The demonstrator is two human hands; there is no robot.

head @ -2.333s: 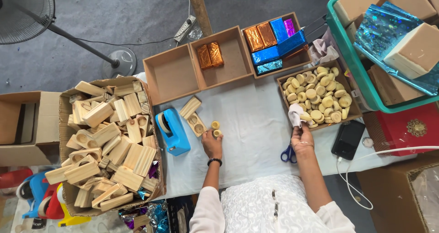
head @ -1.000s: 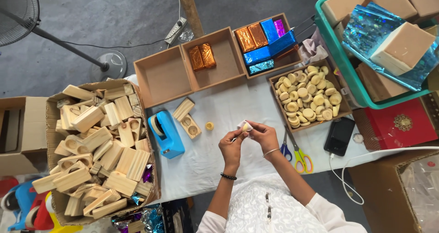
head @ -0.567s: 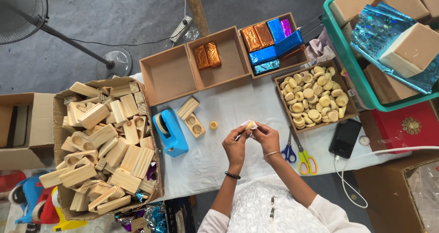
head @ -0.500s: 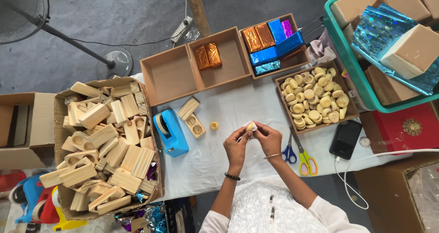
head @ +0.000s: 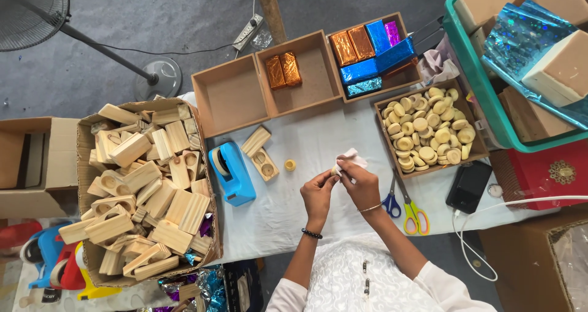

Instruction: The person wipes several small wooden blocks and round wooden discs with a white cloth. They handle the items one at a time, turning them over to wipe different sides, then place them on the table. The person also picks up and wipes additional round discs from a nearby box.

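Observation:
My left hand (head: 318,192) and my right hand (head: 359,183) meet over the white cloth-covered table (head: 275,208). Together they pinch a small pale round piece with a bit of white tissue (head: 350,160) around it. A small round wooden disc (head: 290,164) lies on the cloth just left of my hands. Two wooden blocks (head: 260,154), one with round holes, lie beside a blue tape dispenser (head: 231,173). To the right of my hands is a brown tray of several round wooden discs (head: 427,130).
A cardboard box of several wooden blocks (head: 141,183) stands at the left. Behind are an empty tray (head: 229,94), a tray with orange foil-wrapped blocks (head: 283,70) and one with blue and orange ones (head: 367,54). Scissors (head: 404,208) and a black phone (head: 468,186) lie at the right.
My right hand came back from the disc tray and my left hand left the blocks; both now meet in the middle holding the small piece and tissue.

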